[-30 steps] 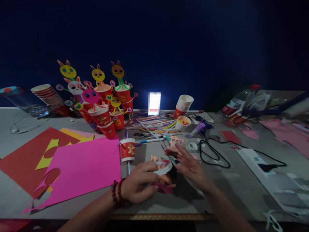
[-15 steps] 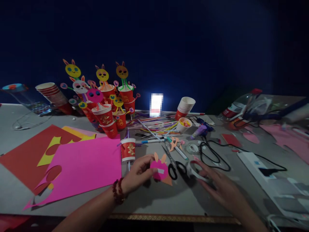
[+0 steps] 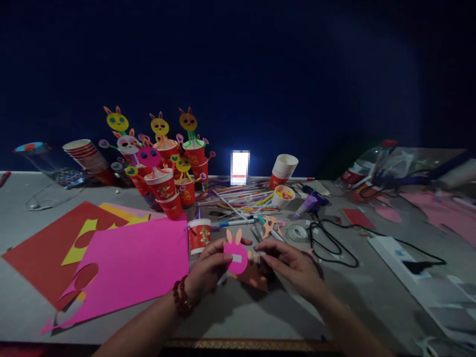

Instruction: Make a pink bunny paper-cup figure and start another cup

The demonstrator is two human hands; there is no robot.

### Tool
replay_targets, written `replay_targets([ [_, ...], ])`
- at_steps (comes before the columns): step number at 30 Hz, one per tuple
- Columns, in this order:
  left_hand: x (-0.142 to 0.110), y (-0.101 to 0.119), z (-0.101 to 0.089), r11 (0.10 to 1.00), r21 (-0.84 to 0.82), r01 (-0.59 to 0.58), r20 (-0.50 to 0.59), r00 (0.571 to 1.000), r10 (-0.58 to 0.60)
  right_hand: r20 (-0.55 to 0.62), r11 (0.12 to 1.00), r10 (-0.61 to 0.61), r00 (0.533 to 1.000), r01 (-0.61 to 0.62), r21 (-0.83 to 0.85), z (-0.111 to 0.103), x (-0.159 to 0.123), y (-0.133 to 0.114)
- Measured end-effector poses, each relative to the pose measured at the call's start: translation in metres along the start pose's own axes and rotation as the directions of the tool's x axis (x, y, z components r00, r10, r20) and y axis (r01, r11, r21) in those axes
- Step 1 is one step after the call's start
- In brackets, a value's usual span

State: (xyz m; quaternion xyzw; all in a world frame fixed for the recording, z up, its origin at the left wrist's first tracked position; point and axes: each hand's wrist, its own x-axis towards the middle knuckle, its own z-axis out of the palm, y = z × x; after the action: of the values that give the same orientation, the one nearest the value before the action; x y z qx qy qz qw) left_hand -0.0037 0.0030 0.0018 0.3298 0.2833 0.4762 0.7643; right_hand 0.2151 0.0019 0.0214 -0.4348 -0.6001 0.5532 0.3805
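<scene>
My left hand (image 3: 210, 265) pinches a round pink paper rabbit head (image 3: 237, 267) by its left edge. Two peach ears stand at its top, and a whitish strip (image 3: 236, 258) lies across its middle. Close to its right side, my right hand (image 3: 292, 265) has thumb and finger closed on what looks like a small pale strip (image 3: 260, 252). A cut orange paper scrap (image 3: 255, 278) lies under the head. My right hand mostly covers the scissors. Just behind my left hand stands a red paper cup (image 3: 200, 235) with purple pipe cleaners.
Finished rabbit cups (image 3: 161, 183) crowd the back left. Pink paper sheets (image 3: 141, 258) spread at left. Pipe cleaners (image 3: 238, 196) and a small cup of bits (image 3: 283, 196) lie behind my hands. A clear tape roll (image 3: 297, 232), black cable (image 3: 330, 248) and power strip (image 3: 394, 267) are right.
My right hand has let go of the white tape roll and moved left to the rabbit head. The head has shifted slightly left and now faces me more squarely.
</scene>
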Motion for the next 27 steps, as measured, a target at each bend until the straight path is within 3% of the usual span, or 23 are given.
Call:
replay_targets([
  [4,0.001,0.006,0.003,0.993,-0.096,0.064,-0.051,0.996,-0.070,0.062,0.994,-0.096,0.993,0.099,-0.050,0.006,0.010,0.001],
  [9,0.003,0.010,0.005,0.975,-0.184,0.128,-0.036,0.990,-0.137,0.154,0.877,-0.274,0.949,0.312,-0.364,0.000,0.013,0.000],
  [17,0.007,0.006,-0.001,0.958,-0.226,0.175,0.019,0.984,-0.175,0.197,0.756,-0.319,0.927,0.374,-0.537,-0.009,0.017,0.001],
  [23,0.005,0.009,-0.002,0.940,-0.279,0.195,0.080,0.981,-0.179,0.131,0.554,-0.461,0.878,0.400,-0.730,-0.002,0.012,-0.003],
  [25,0.005,0.008,-0.004,0.928,-0.327,0.179,0.093,0.983,-0.157,0.090,0.562,-0.478,0.874,0.382,-0.733,0.003,0.010,-0.003],
  [27,0.005,0.006,-0.006,0.914,-0.368,0.170,0.101,0.985,-0.142,0.024,0.643,-0.483,0.875,0.373,-0.669,0.008,0.009,-0.001],
])
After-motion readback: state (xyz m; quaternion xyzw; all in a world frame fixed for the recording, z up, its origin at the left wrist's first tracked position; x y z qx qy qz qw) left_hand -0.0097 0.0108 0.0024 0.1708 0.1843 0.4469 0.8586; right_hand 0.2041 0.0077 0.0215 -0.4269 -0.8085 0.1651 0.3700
